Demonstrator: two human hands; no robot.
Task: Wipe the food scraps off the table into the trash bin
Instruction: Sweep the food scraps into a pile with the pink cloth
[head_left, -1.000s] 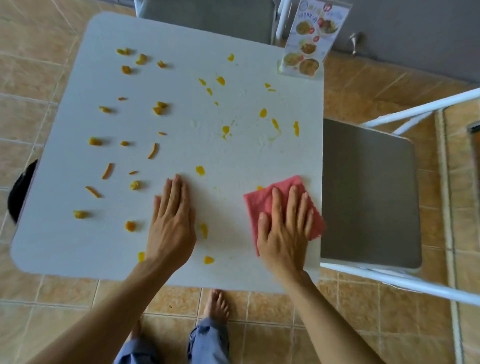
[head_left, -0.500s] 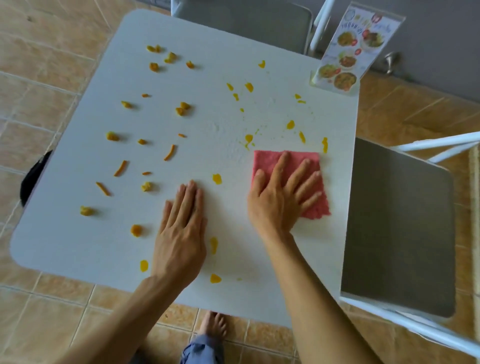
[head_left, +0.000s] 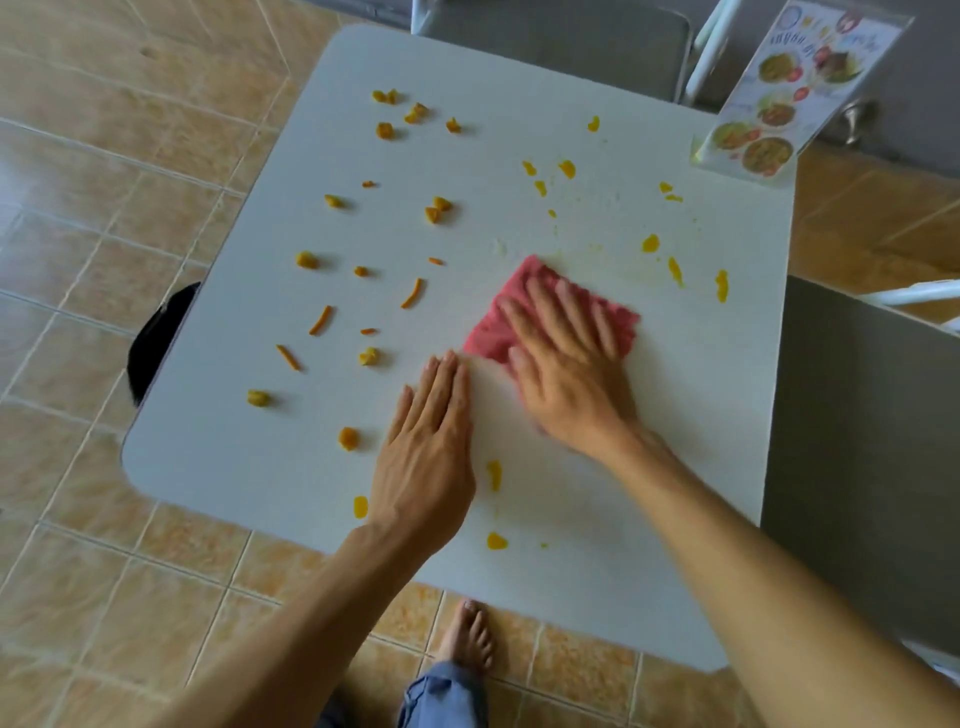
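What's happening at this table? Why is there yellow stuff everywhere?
A person is cleaning up. Their right hand presses flat on a pink cloth near the middle of the white table. Their left hand lies flat on the table beside it, holding nothing. Lots of orange-yellow food scraps are scattered on the table, mostly on the left side and far end. A black thing at the table's left edge may be the trash bin. A menu stand sits at the far right corner.

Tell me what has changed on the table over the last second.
The right hand slid the pink cloth from the table's near right edge up and leftward toward the middle. The left hand stayed flat on the table; the scraps on the left lie untouched.
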